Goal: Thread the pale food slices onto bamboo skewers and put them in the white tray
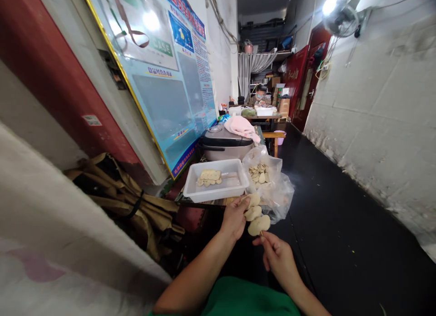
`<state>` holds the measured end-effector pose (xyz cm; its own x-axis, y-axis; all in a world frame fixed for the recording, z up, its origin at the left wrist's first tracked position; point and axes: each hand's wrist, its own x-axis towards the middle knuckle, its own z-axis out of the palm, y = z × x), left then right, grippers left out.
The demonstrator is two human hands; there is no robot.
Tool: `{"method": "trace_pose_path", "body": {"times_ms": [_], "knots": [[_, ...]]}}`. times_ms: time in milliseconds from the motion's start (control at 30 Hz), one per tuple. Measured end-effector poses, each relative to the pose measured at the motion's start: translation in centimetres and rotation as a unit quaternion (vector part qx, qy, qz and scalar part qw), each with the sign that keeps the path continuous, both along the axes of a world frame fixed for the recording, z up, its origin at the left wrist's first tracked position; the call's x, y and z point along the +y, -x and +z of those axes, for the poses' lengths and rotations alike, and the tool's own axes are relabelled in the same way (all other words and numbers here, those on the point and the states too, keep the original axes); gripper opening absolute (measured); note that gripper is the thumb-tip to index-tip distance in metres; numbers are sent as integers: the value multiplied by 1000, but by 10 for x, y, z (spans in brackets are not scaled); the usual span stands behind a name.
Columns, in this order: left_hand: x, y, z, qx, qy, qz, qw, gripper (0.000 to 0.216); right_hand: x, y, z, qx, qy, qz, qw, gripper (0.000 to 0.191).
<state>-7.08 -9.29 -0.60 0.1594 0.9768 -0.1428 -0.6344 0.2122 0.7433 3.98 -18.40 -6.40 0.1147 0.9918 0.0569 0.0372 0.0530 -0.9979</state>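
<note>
Head view has us holding a skewer (262, 234) low in front of us, above the dark floor (340, 225) and just short of the tray (214, 195). Our right hand (277, 258) is underneath, with its fingers drawn together and the thumb and forefinger pinched on the stick's lower end. Our left hand (234, 218) is higher and to the left, its fingertips clamped on the slices (258, 224) threaded on the stick. We count three pale, rounded slices stacked along it and touching one another, the top one under our left thumb.

Beyond the hands, the white tray holds one finished skewer lying flat with its stick pointing right. Just right of the tray and touching it, a clear bag (279, 193) stands open with loose slices inside, and its plastic hangs down beside our left hand. Behind the tray we see a grey cooker (223, 145) with a pink cloth (242, 126) draped on its lid. A large blue poster (163, 93) covers the wall on the left, and a fan (341, 15) is mounted high on the right wall
</note>
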Motion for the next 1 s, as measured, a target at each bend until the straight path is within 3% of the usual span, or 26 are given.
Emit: {"method": "trace_pose_path", "body": {"times_ms": [300, 667, 867, 1000], "knots": [[-4, 3, -1, -17, -1, -114, 993, 31, 4, -7, -1, 15, -17, -36, 999, 47], [-1, 0, 0, -30, 22, -72, 997, 28, -2, -4, -1, 30, -9, -24, 999, 47], [-3, 3, -1, -5, -1, -106, 994, 29, -1, 2, -3, 37, -11, 5, 999, 41], [-4, 4, -2, 14, 6, -75, 997, 29, -2, 4, -3, 40, -10, 4, 999, 40]]}}
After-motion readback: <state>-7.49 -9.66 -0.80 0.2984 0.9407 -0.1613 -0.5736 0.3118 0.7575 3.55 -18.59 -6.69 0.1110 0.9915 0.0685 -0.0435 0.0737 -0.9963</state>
